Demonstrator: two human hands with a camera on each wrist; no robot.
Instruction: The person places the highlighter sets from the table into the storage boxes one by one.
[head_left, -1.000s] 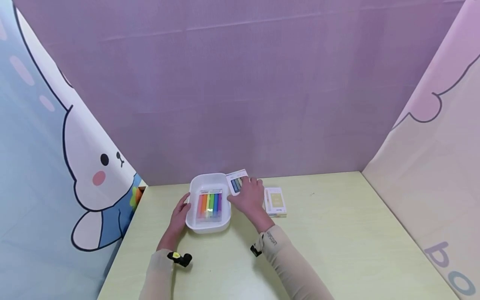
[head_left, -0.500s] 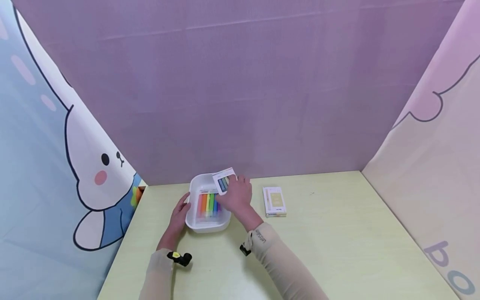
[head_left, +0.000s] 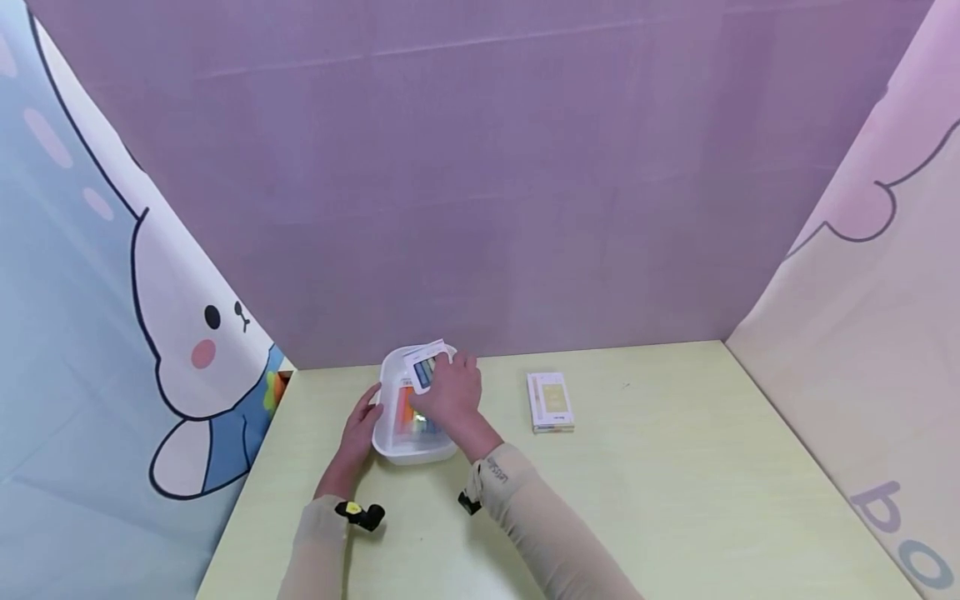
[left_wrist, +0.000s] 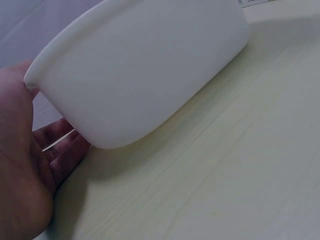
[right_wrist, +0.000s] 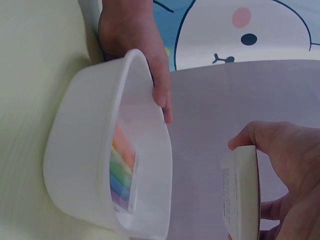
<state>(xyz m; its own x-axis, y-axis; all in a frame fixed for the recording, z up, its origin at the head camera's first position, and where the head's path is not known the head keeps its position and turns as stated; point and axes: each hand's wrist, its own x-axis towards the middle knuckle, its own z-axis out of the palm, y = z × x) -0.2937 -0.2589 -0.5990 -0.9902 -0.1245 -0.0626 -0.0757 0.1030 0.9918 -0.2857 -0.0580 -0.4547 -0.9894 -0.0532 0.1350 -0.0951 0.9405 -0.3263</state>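
A white plastic bin stands on the table, with a flat clear pack of rainbow-coloured markers lying inside it. At the bin's left side my left hand holds the rim, with its other fingers against the outer wall in the left wrist view. Above the bin, my right hand grips a thin white box by its edges. Dark bluish and pale strips show through that box's window. In the right wrist view the box is seen edge-on, apart from the bin's rim.
To the right of the bin lies a small stack of white boxes, the top one with a yellow panel. A purple cloth wall rises at the table's back edge. Printed cloths hang at both sides.
My right hand has carried the thin white box leftward, from beside the bin's right rim to over its inside. The left hand and the bin have stayed in place.
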